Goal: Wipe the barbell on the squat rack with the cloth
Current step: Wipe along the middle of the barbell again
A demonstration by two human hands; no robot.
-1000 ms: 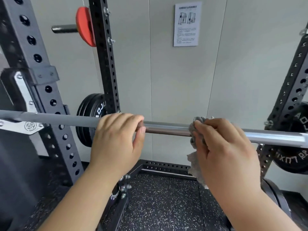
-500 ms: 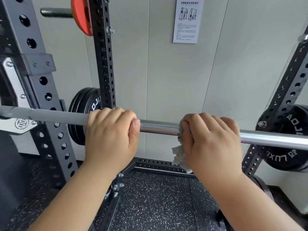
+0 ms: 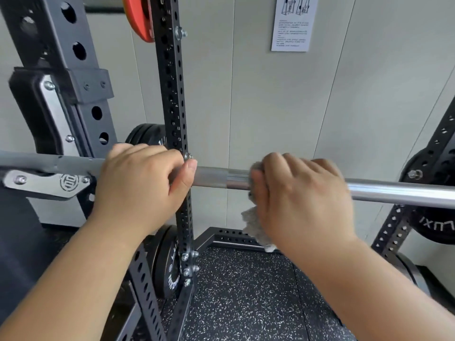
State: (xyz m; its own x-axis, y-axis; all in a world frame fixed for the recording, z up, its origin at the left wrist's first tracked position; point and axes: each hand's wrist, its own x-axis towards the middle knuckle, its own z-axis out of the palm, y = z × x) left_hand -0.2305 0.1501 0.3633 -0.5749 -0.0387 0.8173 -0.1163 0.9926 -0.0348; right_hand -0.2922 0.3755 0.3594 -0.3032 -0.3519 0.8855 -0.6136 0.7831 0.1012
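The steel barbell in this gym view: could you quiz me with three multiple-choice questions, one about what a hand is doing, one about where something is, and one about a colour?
1. The left hand is:
A. gripping the silver steel barbell
B. hanging free
C. waving

2. The grey fluffy cloth is:
A. in the left hand
B. held round the barbell by the right hand
C. lying on a chair

3. The round weight plate at top left is:
A. blue
B. green
C. orange-red

Answers:
1. A: its fingers curl over the bar.
2. B: the cloth shows at that hand's fingers and hangs below the bar.
3. C: its visible edge is plainly orange-red.
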